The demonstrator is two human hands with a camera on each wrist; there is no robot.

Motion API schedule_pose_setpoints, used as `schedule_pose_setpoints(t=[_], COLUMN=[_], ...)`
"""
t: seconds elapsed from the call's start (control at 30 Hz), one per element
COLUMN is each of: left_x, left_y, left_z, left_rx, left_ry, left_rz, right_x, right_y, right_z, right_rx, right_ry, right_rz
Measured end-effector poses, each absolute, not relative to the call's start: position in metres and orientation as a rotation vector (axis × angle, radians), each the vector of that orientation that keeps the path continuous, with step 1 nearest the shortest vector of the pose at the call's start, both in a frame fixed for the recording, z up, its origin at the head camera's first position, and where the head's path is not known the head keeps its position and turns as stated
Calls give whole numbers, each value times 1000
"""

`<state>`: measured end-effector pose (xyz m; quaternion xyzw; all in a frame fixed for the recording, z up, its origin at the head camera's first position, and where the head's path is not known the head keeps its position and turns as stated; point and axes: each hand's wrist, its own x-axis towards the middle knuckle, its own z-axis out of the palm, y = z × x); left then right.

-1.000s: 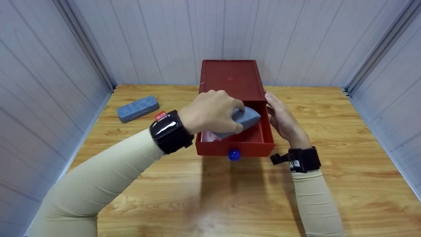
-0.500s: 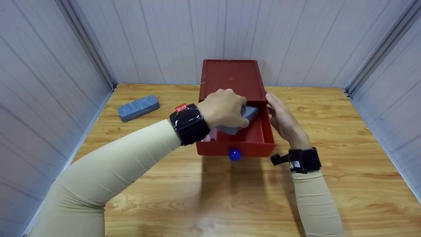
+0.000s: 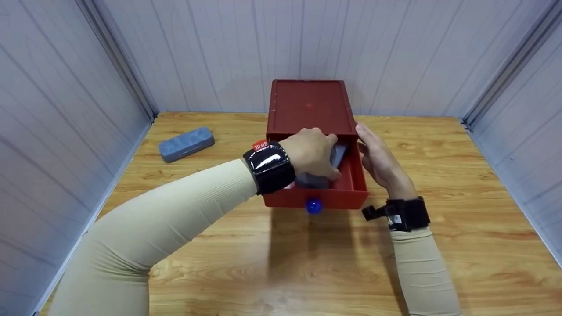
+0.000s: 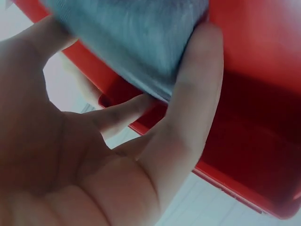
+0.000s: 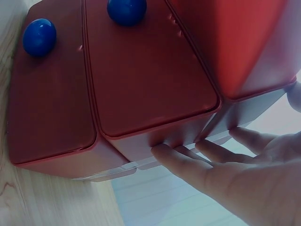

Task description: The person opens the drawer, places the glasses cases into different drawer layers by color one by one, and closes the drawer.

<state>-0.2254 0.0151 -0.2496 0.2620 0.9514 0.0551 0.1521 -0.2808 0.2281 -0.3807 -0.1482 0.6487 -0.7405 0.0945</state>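
My left hand (image 3: 312, 151) reaches down into the pulled-out top drawer (image 3: 347, 199) of a red drawer cabinet (image 3: 309, 105). Its thumb and fingers grip a blue-grey block (image 3: 312, 181), tilted inside the drawer and partly hidden by the hand. In the left wrist view the block (image 4: 136, 42) sits between thumb and fingers, with the red drawer wall behind. My right hand (image 3: 380, 160) rests against the cabinet's right side. In the right wrist view its extended fingers (image 5: 181, 162) touch that side, beside the lower drawers with blue knobs (image 5: 127, 9).
A similar blue-grey oblong block (image 3: 186, 144) lies on the wooden table (image 3: 210, 263) at the left. A blue knob (image 3: 313, 206) sticks out from the front of the top drawer. Pale panelled walls (image 3: 219, 52) enclose the table at the back and both sides.
My left hand has moved to the right and slightly lower into the drawer, turning the blue-grey block with it. The right hand stays at the cabinet's side.
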Motion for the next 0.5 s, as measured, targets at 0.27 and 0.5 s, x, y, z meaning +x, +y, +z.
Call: schedule_pose_setpoints(t=[0.27,0.5], left_x=[-225,-225], left_y=[12,11], left_z=[-246,-248], left_rx=[754,733], left_ry=[2603,2541], left_rz=[196,196], right_x=[-282,-282], right_y=[228,229], right_z=[-382,-381], right_rx=[-445,-437], right_ry=[1928,1928], right_rz=[-2179,-2184])
